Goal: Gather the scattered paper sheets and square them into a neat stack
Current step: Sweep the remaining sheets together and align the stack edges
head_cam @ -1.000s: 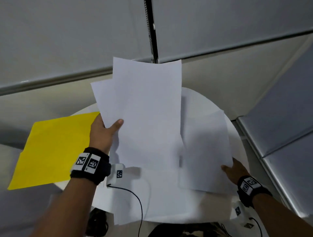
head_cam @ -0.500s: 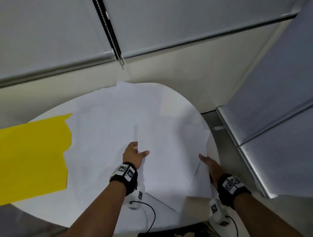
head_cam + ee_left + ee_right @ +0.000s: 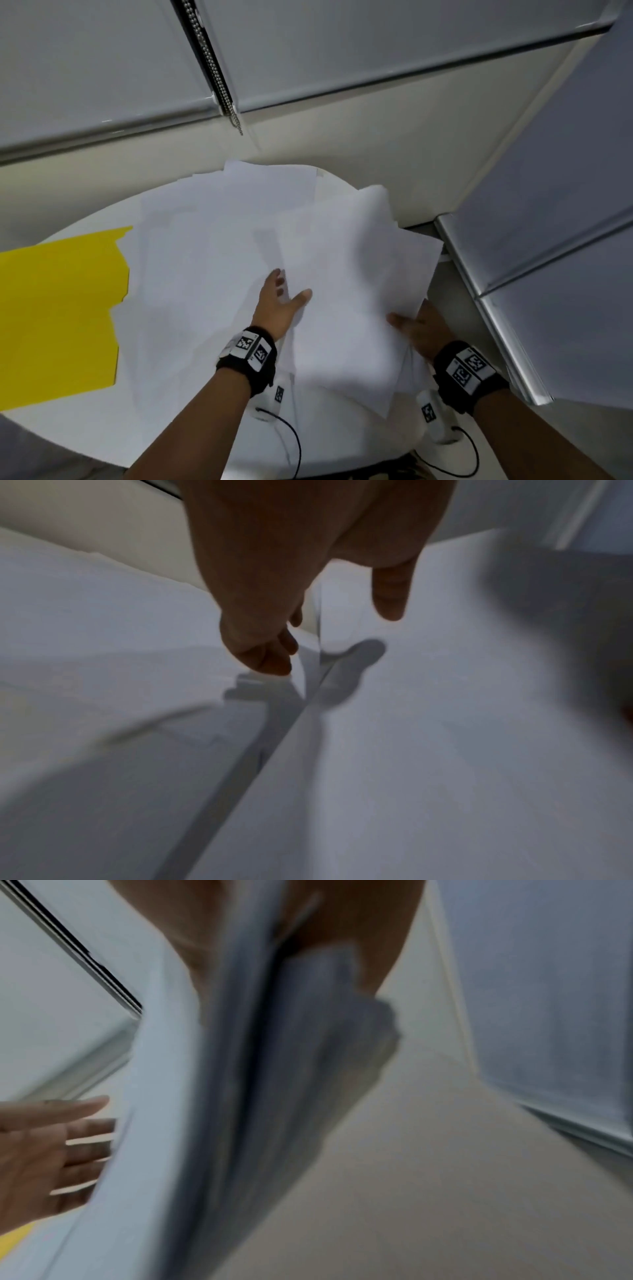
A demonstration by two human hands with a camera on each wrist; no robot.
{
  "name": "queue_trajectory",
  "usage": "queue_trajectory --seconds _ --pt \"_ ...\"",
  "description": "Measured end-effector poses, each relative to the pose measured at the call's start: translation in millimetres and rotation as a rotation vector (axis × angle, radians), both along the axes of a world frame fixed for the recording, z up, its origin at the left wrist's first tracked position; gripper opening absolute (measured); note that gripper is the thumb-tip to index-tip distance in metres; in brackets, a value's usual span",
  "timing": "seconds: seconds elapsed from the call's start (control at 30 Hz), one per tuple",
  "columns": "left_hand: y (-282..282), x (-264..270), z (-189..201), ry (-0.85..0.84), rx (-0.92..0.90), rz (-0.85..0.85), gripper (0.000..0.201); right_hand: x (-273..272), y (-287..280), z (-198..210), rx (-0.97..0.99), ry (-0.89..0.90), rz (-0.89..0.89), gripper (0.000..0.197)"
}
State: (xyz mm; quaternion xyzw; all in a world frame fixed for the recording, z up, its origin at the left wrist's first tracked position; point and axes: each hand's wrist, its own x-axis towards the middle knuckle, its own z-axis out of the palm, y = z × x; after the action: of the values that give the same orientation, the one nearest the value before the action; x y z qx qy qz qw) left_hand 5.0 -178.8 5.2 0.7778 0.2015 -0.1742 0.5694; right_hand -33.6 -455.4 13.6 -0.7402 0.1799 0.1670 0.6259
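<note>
Several white paper sheets [image 3: 212, 260] are lying fanned and overlapping across the round white table [image 3: 68, 421], beside a yellow sheet [image 3: 58, 315] at the left edge. Right hand [image 3: 419, 327] is pinching a loose bunch of sheets [image 3: 359, 284] at its near right corner, thumb on top, bunch tilting up off the table. Left hand [image 3: 279, 306] is resting spread-fingered, sliding under the bunch's left edge.

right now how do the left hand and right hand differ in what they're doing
The left hand is open, fingers spread against white sheets lying on the round table; the right hand grips a sheaf of white sheets at its edge, thumb on top. Both wear black wristbands.
</note>
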Motion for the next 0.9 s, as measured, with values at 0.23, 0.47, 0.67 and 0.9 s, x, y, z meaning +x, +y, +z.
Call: queue_trajectory --seconds 0.23,0.47,0.67,0.9 --pt "4 40 108 -0.262 -0.408 0.038 0.013 38 7 73 -0.015 -0.202 -0.105 0.029" --pt "-5 21 136 -0.377 -0.347 0.062 0.056 34 37 87 -0.039 -0.337 -0.271 0.038" --pt "-20 -10 123 -0.268 -0.228 0.063 0.059 18 50 86 -0.094 -0.416 -0.301 0.05" --pt "-16 -16 127 -0.302 -0.219 0.139 0.059 5 47 98 -0.07 -0.498 -0.261 0.051"
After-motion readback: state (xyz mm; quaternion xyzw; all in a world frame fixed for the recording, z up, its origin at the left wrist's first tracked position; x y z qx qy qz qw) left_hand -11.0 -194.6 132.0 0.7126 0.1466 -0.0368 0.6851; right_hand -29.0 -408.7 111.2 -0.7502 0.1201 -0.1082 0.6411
